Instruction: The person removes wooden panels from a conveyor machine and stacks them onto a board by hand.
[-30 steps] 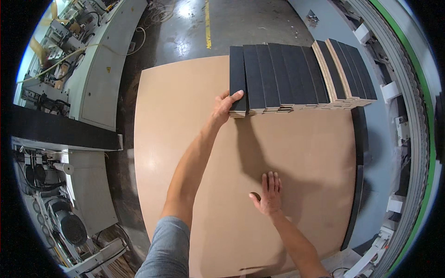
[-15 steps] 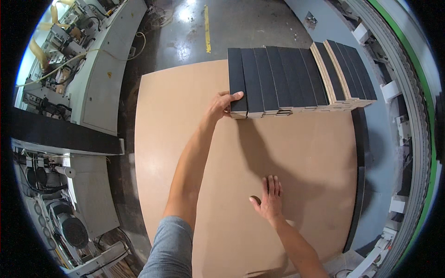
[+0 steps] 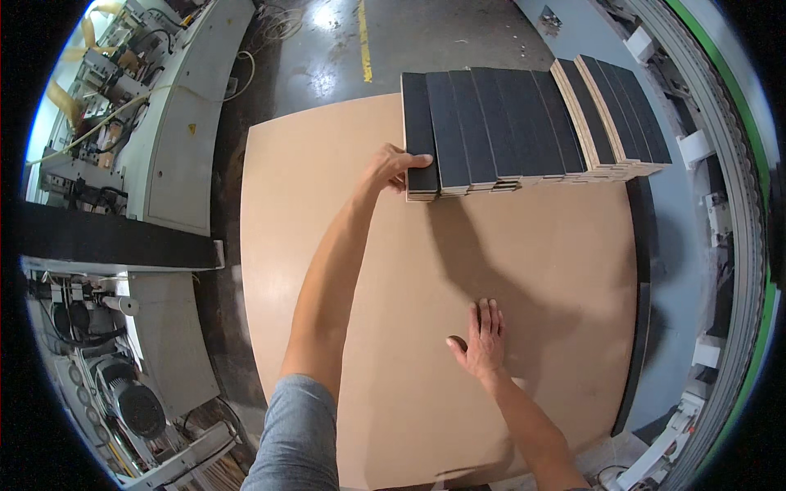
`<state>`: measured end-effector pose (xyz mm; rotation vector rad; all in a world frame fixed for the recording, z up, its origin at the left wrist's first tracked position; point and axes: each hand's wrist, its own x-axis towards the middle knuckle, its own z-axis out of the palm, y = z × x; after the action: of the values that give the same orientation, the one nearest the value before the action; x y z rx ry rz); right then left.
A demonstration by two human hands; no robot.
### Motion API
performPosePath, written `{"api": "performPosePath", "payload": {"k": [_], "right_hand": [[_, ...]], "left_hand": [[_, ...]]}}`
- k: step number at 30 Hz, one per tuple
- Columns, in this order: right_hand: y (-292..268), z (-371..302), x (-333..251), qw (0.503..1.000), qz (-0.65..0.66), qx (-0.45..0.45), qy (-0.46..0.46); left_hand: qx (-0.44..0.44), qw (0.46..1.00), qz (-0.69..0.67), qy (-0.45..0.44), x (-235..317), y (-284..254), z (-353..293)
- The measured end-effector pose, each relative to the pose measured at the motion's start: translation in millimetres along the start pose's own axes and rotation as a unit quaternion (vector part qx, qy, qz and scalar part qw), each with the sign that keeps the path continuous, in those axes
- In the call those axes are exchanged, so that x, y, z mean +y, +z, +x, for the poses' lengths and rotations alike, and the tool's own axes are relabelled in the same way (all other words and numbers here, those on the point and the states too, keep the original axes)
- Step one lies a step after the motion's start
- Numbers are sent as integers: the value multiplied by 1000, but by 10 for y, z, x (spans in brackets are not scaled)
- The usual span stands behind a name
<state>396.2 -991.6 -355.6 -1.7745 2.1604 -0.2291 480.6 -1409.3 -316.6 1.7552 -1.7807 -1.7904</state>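
A row of black-faced panel strips [image 3: 508, 123] with pale wooden edges lies stacked at the far side of a large tan board [image 3: 327, 245]. My left hand [image 3: 393, 169] reaches to the near end of the leftmost strip [image 3: 419, 131]. Its thumb lies on the black top, and its fingers curl round the left edge, partly hidden. The near end of that strip sticks out slightly toward me past its neighbours. Nearer to me, my right hand [image 3: 485, 345] is open over the board, fingers stretched and thumb apart, holding nothing. Whether its palm touches the surface I cannot tell.
Grey machine cabinets [image 3: 176, 155] with exposed motors and hoses stand along the left. A black strip [image 3: 636, 352] runs by the board's right edge. Beyond it are a blue-grey panel [image 3: 675, 278] and a machine rail. Concrete floor [image 3: 434, 37] with a yellow line lies behind.
The view has shifted slightly. My left hand keeps its hold on the leftmost strip, whose near end now stands out more from its neighbours. My right hand stays open over the board.
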Motion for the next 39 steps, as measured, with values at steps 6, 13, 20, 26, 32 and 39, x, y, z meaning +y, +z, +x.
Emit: {"api": "performPosePath", "payload": {"k": [6, 13, 20, 26, 32, 39], "right_hand": [[16, 1, 13, 1000, 6, -1, -9], [45, 2, 3, 1000, 3, -15, 0], [93, -29, 12, 1000, -4, -15, 0], [121, -6, 73, 999, 3, 42, -34], [91, -21, 79, 999, -23, 22, -27], [-5, 12, 33, 1000, -1, -19, 4]], "left_hand": [[-36, 998, 39, -19, -30, -22, 73], [-55, 997, -46, -1, -60, 117, 157], [-32, 998, -48, -27, -77, 167, 70], [81, 972, -25, 217, -619, 429, -495], [-2, 934, -304, 189, -674, 525, -132], [194, 888, -380, 172, -459, 61, 919]]}}
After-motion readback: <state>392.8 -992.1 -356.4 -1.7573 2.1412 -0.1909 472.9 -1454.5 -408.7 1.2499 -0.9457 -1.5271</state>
